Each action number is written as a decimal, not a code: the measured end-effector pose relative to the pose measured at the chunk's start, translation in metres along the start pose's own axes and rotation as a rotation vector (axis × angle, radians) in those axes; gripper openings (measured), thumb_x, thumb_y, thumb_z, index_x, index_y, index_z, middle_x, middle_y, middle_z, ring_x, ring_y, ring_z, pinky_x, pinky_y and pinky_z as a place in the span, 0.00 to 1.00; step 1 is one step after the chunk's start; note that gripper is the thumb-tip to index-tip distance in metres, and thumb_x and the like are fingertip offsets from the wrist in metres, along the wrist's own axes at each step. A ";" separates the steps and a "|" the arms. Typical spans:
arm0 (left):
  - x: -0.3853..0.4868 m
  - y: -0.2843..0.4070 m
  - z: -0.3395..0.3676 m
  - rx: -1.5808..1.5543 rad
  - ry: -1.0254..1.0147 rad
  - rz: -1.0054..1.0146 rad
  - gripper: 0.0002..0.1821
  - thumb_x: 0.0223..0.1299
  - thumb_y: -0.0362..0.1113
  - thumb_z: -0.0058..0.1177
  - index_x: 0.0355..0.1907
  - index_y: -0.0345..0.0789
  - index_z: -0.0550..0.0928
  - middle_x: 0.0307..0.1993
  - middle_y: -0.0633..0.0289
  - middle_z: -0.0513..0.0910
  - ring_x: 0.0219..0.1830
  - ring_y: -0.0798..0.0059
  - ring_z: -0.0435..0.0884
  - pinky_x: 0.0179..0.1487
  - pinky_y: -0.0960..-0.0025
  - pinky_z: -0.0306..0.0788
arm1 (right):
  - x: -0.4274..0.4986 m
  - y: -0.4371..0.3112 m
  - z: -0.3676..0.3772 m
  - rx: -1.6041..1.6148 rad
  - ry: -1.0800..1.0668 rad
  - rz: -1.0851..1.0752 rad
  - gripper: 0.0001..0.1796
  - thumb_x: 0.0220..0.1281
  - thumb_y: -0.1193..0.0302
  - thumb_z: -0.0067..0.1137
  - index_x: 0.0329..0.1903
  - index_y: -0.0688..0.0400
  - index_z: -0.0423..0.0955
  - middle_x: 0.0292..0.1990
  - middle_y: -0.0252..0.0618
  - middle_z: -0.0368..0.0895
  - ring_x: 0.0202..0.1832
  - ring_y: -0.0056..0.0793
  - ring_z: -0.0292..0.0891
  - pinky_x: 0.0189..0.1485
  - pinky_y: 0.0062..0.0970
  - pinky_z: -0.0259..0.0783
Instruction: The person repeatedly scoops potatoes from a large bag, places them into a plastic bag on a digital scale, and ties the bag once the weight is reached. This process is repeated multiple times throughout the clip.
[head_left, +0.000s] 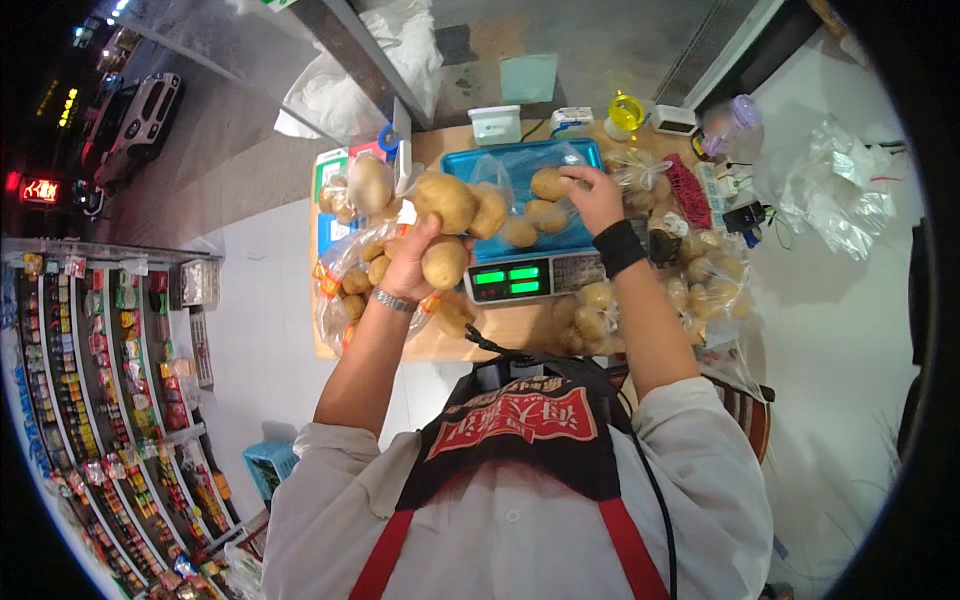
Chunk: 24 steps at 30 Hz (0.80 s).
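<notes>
Several potatoes are gathered in my left hand, raised left of a digital scale with a blue tray. My right hand is over the tray's right part, fingertips touching a potato; whether they grip it or the clear bag around it, I cannot tell. Other potatoes lie in that clear plastic bag on the tray. Under and beside my left hand, an open clear bag with orange print holds more potatoes. The scale's display is lit green.
Knotted bags of potatoes stand at the table's right, with another near the front edge. A red net, a white tub and a yellow-topped container sit around the back and right. Glass panels rise behind the wooden table.
</notes>
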<state>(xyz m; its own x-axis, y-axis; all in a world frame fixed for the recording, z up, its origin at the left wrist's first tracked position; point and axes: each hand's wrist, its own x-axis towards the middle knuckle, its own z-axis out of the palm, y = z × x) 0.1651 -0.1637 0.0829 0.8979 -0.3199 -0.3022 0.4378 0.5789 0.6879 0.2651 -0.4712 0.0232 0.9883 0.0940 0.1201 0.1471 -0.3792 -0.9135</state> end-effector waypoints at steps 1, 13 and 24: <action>0.011 -0.005 0.010 0.008 0.030 0.008 0.35 0.67 0.58 0.59 0.63 0.32 0.72 0.47 0.51 0.83 0.45 0.63 0.85 0.48 0.59 0.82 | -0.003 0.000 -0.002 0.222 -0.043 0.100 0.13 0.67 0.68 0.63 0.49 0.62 0.83 0.42 0.35 0.85 0.41 0.27 0.79 0.47 0.28 0.75; 0.113 -0.071 0.047 0.160 0.069 -0.157 0.37 0.64 0.53 0.65 0.69 0.42 0.65 0.58 0.58 0.76 0.55 0.65 0.81 0.53 0.59 0.82 | -0.039 -0.006 -0.032 0.598 -0.141 0.137 0.26 0.68 0.72 0.60 0.68 0.54 0.73 0.70 0.36 0.70 0.34 0.13 0.70 0.36 0.15 0.68; 0.089 -0.052 0.011 0.001 0.169 -0.283 0.34 0.65 0.53 0.64 0.65 0.36 0.70 0.52 0.56 0.79 0.44 0.68 0.82 0.48 0.65 0.81 | -0.028 -0.007 -0.052 0.542 -0.260 0.140 0.23 0.70 0.69 0.60 0.66 0.55 0.74 0.73 0.35 0.68 0.31 0.12 0.69 0.35 0.16 0.70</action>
<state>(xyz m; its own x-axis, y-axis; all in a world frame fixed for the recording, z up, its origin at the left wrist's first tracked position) 0.2217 -0.2300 0.0274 0.7352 -0.3395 -0.5867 0.6714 0.4839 0.5612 0.2383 -0.5194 0.0461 0.9445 0.3245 -0.0516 -0.0923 0.1114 -0.9895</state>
